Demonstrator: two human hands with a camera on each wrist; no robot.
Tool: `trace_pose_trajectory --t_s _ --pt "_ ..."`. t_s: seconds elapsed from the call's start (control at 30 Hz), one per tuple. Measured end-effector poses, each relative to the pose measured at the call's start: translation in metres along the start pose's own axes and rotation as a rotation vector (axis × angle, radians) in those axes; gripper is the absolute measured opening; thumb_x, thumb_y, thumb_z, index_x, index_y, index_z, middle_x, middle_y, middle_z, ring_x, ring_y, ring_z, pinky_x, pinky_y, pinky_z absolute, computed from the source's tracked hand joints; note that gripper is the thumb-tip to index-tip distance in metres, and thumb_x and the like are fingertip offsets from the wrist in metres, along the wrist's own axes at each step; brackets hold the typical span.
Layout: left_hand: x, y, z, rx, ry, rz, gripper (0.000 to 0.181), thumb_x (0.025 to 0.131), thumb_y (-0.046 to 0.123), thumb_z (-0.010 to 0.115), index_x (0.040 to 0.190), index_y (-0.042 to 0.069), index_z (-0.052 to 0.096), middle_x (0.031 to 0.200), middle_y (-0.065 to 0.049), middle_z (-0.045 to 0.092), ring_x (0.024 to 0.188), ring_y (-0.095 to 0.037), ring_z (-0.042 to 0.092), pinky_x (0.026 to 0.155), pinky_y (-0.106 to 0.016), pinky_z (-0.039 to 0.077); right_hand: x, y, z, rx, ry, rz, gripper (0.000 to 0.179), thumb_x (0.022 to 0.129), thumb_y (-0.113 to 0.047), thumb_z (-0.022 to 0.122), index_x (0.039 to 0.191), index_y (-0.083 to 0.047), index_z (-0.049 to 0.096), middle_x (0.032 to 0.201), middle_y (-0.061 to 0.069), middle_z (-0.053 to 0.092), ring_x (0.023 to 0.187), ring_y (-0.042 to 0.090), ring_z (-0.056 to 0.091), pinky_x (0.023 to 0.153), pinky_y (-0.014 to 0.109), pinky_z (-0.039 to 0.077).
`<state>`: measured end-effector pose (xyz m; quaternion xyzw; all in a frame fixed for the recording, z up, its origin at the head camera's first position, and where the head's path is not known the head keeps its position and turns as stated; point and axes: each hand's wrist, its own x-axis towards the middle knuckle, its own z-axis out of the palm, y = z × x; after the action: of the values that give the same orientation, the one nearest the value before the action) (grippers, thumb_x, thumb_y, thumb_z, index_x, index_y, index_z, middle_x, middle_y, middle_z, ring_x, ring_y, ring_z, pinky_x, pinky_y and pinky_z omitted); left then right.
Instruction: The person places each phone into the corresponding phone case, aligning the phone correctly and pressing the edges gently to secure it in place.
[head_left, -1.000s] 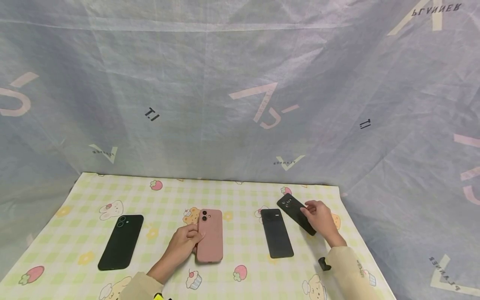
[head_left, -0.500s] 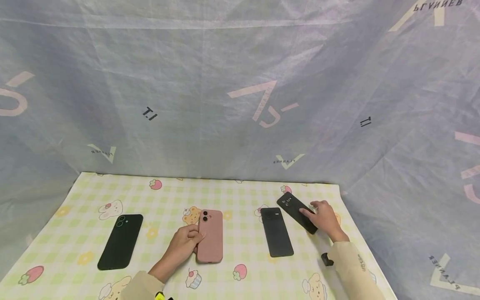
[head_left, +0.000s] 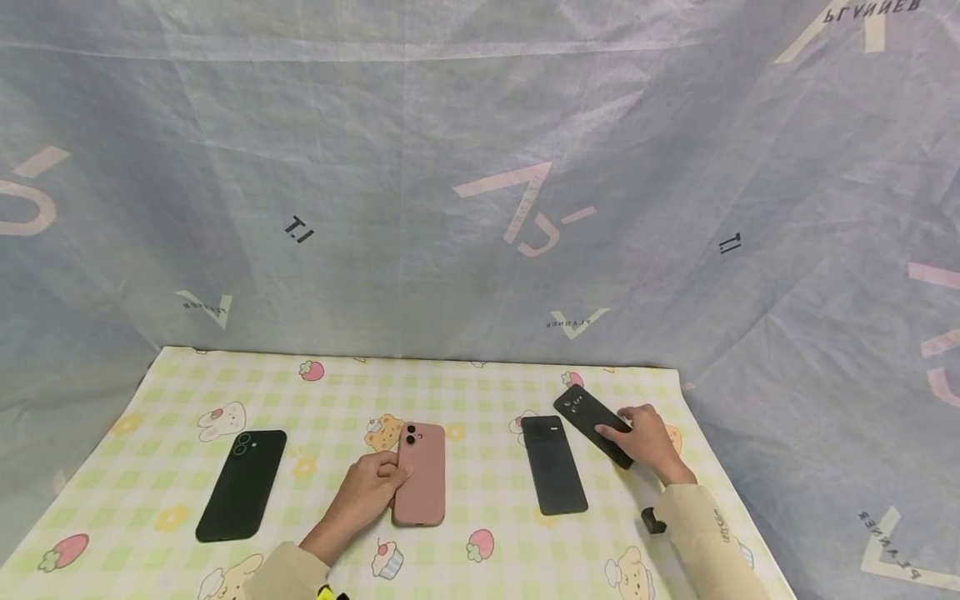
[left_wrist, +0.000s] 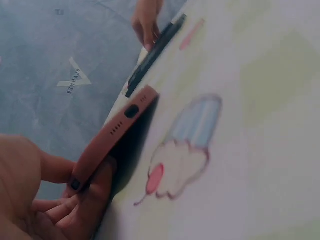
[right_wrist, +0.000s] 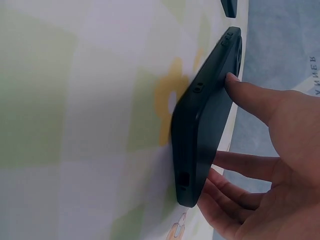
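Observation:
In the head view my left hand pinches the left edge of a pink phone, thumb on its back. The left wrist view has this phone tilted up, its dark front facing the tablecloth and fingers curled beneath it. My right hand grips a black phone lying aslant at the right. Its thumb presses on the back while the fingers reach the opposite edge in the right wrist view. Another dark phone lies just left of the right hand's phone.
A dark green phone rests back up at the left of the table. Under everything is a green checked tablecloth with cartoon prints. A grey printed curtain hangs behind the table and along its sides.
My right thumb has slid a little further over the back of the black phone, and the right forearm has shifted slightly to the right. The left hand keeps its pinch on the pink phone.

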<state>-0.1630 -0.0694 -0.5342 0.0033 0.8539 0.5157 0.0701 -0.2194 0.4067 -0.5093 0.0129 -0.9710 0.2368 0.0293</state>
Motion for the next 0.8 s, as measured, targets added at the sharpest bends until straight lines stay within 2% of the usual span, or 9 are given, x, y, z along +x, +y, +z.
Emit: trace_pose_trajectory --t_s 0.07,0.23,0.4,0.63,0.8 --pt "-0.0006 0.0019 -0.0001 0.042 0.011 0.009 0.021 0.102 0.018 0.072 0.114 0.003 0.078 0.082 0.005 0.077 0.081 -0.01 0.067 0.085 -0.036 0.055 0.0001 0.0002 0.0008 -0.001 0.007 -0.008 0.058 0.096 -0.031 0.084 0.123 0.018 0.069 0.118 0.037 0.066 0.113 0.052 0.06 0.096 0.065 0.051" --pt "-0.004 0.0077 -0.0008 0.139 0.056 0.048 0.015 0.1 0.023 0.077 0.099 0.007 0.078 0.07 0.006 0.068 0.067 -0.009 0.061 0.069 -0.032 0.052 0.0019 0.0024 0.0034 -0.003 0.025 -0.026 0.046 0.095 -0.029 0.085 0.113 0.012 0.074 0.106 0.028 0.069 0.103 0.044 0.06 0.087 0.06 0.052" --pt "-0.0053 0.0093 -0.0015 0.257 0.094 0.08 0.019 0.097 0.026 0.081 0.089 0.011 0.073 0.068 0.008 0.063 0.063 -0.008 0.056 0.062 -0.03 0.048 0.0021 0.0024 0.0033 0.002 0.025 -0.013 0.042 0.095 -0.027 0.085 0.111 0.01 0.074 0.104 0.025 0.069 0.102 0.042 0.06 0.085 0.059 0.053" --pt "-0.0004 0.0082 -0.0046 0.42 0.058 0.135 0.026 0.096 0.027 0.075 0.079 0.017 0.059 0.063 0.005 0.051 0.053 -0.013 0.047 0.051 -0.03 0.037 0.0016 -0.0007 0.0007 0.01 0.01 0.014 0.042 0.094 -0.027 0.085 0.11 0.01 0.073 0.107 0.027 0.068 0.103 0.043 0.06 0.087 0.059 0.053" --pt "0.0022 0.0099 -0.0076 0.491 0.018 0.121 0.028 0.095 0.028 0.069 0.075 0.018 0.053 0.06 0.002 0.047 0.051 -0.015 0.043 0.049 -0.032 0.033 0.0025 -0.0022 0.0014 0.034 -0.003 0.051 0.043 0.095 -0.027 0.085 0.113 0.01 0.07 0.108 0.027 0.065 0.098 0.038 0.06 0.081 0.051 0.055"
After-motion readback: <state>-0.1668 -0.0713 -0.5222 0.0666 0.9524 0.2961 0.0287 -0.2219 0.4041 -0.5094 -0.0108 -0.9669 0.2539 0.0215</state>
